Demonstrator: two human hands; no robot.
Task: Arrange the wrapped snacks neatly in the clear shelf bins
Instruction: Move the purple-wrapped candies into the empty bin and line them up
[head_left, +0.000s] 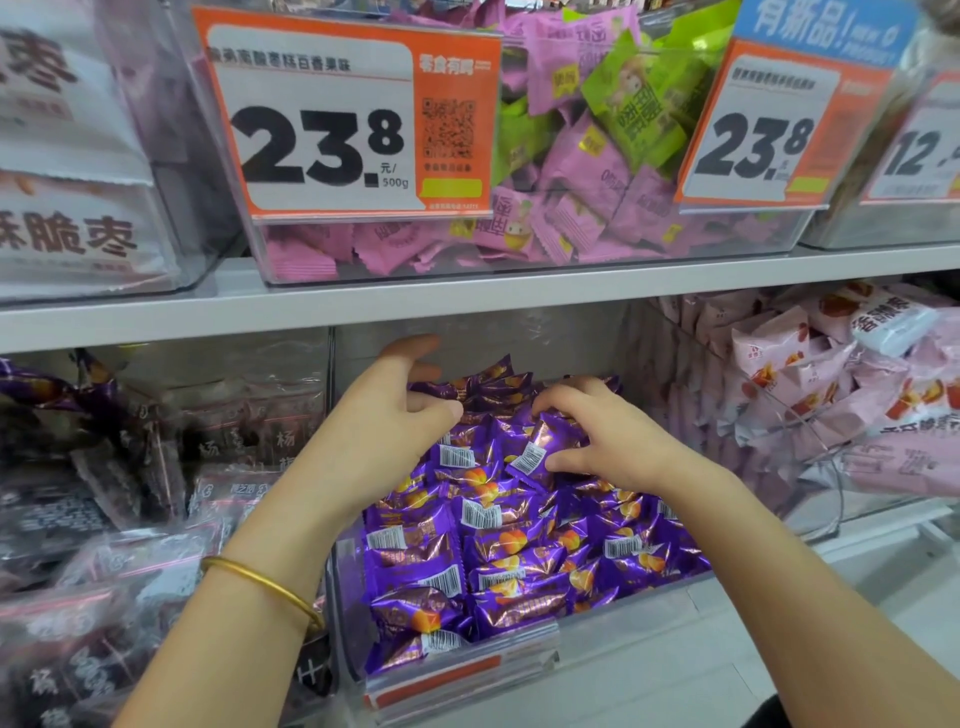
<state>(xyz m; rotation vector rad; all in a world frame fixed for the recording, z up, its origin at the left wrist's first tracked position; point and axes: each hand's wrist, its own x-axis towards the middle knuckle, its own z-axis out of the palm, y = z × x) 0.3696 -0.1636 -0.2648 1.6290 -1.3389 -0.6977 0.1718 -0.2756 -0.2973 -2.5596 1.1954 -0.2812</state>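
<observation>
Purple snacks (498, 551) fill the clear bin (623, 618) up to its front edge. The right hand (608, 436) pinches one packet (543, 444) between thumb and fingers above the pile. The left hand (395, 415) curls its fingers at the back packets, grip unclear. The upper shelf (467, 299) hangs close above.

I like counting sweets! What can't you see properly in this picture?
All in the head view:
- left hand: its fingertips dip among the purple snacks, so it is unclear whether it grips one.
- front price tag of their bin: seen edge-on from above, unreadable.
- far-right price tag: cut off by the picture's right edge after "12".
- dark packets on the left: blurred, print unreadable.
</observation>
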